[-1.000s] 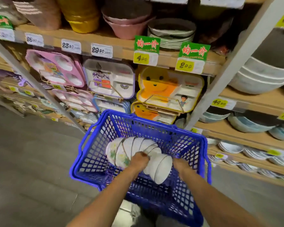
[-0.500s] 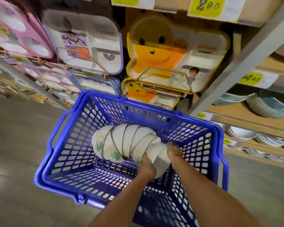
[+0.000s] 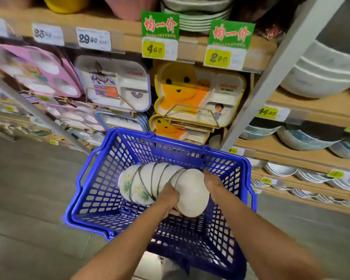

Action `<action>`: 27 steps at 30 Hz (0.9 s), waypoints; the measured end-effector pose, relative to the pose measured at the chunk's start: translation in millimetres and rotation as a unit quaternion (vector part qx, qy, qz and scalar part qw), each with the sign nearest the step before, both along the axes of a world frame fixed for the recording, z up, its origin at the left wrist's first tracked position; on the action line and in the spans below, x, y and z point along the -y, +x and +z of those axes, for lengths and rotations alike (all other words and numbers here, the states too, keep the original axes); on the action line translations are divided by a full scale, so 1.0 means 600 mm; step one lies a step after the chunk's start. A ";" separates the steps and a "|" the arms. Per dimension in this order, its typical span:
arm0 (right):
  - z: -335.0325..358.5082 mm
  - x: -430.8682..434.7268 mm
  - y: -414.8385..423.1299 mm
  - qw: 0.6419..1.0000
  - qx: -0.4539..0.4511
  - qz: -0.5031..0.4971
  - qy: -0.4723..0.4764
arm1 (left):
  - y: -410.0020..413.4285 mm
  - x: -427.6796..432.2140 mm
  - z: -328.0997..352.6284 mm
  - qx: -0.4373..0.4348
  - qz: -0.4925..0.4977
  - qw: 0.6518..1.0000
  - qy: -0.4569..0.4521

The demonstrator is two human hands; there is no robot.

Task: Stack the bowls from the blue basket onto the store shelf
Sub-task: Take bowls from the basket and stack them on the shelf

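A blue plastic basket [image 3: 93,190] sits low in front of the store shelf [image 3: 303,156]. Inside it lies a sideways row of several nested white bowls [image 3: 148,178] with green flower prints and dark rims. The nearest bowl [image 3: 192,195] faces me bottom-up. My left hand [image 3: 170,197] grips that bowl's left edge, fingers curled under it. My right hand [image 3: 211,181] holds its right edge from the other side. Both forearms reach down into the basket.
Children's divided trays [image 3: 113,83] stand on racks behind the basket. A slanted grey shelf post [image 3: 271,77] rises at the right. Bowls and plates [image 3: 309,136] fill the wooden shelves to its right. Price tags [image 3: 160,49] line the upper shelf. Grey floor lies at the left.
The view has tilted up, showing more of the upper shelf. Both hands have closed on the nearest bowl's edges, and the bowl row now sits higher in the basket.
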State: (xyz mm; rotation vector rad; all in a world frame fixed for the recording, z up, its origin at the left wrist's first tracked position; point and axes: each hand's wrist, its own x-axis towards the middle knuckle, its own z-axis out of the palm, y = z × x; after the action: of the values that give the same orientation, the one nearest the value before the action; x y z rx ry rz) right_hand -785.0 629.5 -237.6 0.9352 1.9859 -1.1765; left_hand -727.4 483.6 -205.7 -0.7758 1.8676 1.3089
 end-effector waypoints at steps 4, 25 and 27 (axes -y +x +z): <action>0.083 -0.005 -0.006 0.995 -0.072 -0.029 -0.062 | -0.015 0.025 0.089 -0.031 0.032 0.998 0.047; 0.524 -0.021 0.015 0.828 -0.342 -0.204 -0.395 | -0.041 0.053 0.517 -0.281 -0.041 0.953 0.111; 0.562 -0.031 0.014 0.813 -0.359 -0.222 -0.400 | -0.035 0.026 0.529 -0.344 -0.007 0.933 0.104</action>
State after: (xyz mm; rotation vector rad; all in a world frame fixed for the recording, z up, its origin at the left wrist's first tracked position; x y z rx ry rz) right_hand -776.5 648.1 99.5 0.5184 1.4522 -2.6643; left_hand -748.2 468.2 111.6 -0.1863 2.1869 1.8981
